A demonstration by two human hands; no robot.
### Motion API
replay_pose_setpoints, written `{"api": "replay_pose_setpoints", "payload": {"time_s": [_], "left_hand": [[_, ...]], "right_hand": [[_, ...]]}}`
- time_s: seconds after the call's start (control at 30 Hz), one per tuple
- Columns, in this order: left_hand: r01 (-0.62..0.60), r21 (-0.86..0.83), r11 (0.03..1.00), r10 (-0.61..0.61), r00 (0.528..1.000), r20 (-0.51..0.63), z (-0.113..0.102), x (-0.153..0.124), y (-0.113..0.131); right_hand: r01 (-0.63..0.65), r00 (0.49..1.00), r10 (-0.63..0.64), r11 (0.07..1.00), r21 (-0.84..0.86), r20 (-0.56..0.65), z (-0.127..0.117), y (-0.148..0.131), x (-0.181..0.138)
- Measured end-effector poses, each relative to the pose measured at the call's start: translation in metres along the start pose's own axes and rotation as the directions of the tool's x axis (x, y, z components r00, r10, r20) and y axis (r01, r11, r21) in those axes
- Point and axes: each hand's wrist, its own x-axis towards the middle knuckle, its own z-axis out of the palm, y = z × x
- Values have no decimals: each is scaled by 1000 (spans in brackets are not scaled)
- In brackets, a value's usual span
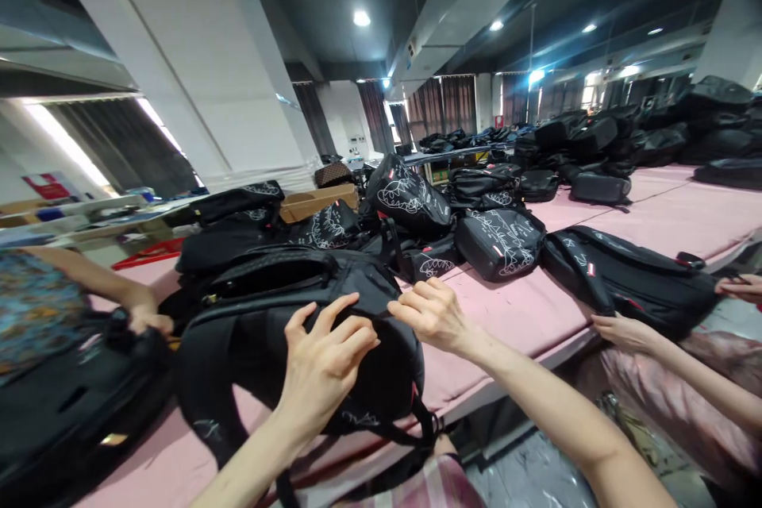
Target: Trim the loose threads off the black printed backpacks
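Because a strap point(424, 421) of the bag point(255, 341) trails at the table's point(529, 321) near edge, a careless pull could, I'd guess, drag the bag askew. It lies on the table just beneath the left hand point(327, 357), fingers bent and spread; by its upper right side the right hand point(437, 317) is curled closed, and whether it pinches anything I can't tell.

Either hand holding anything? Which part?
The right hand seems to pinch the backpack near its upper edge; exact part unclear. For the left hand, I cannot tell.
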Motion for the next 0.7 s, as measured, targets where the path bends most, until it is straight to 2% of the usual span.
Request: {"api": "replay_pose_setpoints", "payload": {"time_s": [0.13,0.27,0.4,0.5,0.6,0.7], "left_hand": [[27,-84,996,-27,1000,2,-3,-2,-2],[47,-118,992,-42,998,45,-5,-2,-4],[85,-116,990,-81,996,38,-3,-2,-5],[135,-96,986,-133,991,28,-4,-5,-5],[175,-78,981,-173,984,32,-9,-6,3],[345,-161,925,-340,939,59,-3,12,23]], "right_hand": [[-126,991,128,990,62,-40,10,-7,-15],[-159,986,163,982,100,-39,15,-11,-21],[-157,986,162,982,104,-35,13,-15,-20],[-133,987,141,986,96,-75,15,-14,-17],[-111,989,116,992,62,-92,12,-10,-15],[-57,998,57,998,-1,-27,-9,-12,-16]]}}
